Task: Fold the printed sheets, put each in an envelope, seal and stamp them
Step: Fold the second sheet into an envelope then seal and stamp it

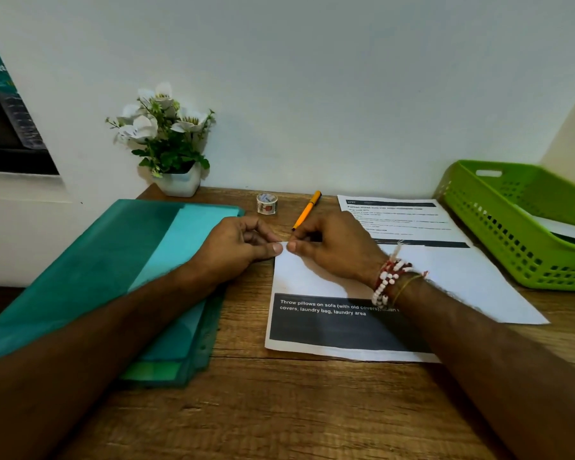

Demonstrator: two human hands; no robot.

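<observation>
The left hand [243, 242] and right hand [332, 249] both pinch the far-left corner of the sheet [299, 277], thumb beside thumb. The sheet lies mid-desk [279, 410], with the stamp roll [267, 203] and pen [307, 210] at 12 o'clock, the basket [512, 227] at 2 and the folders [113, 277] at 9.

Printed sheet [312, 280] flat on desk [279, 410], blank flap folded over, dark text band nearest; second sheet [399, 215] just beyond
</observation>
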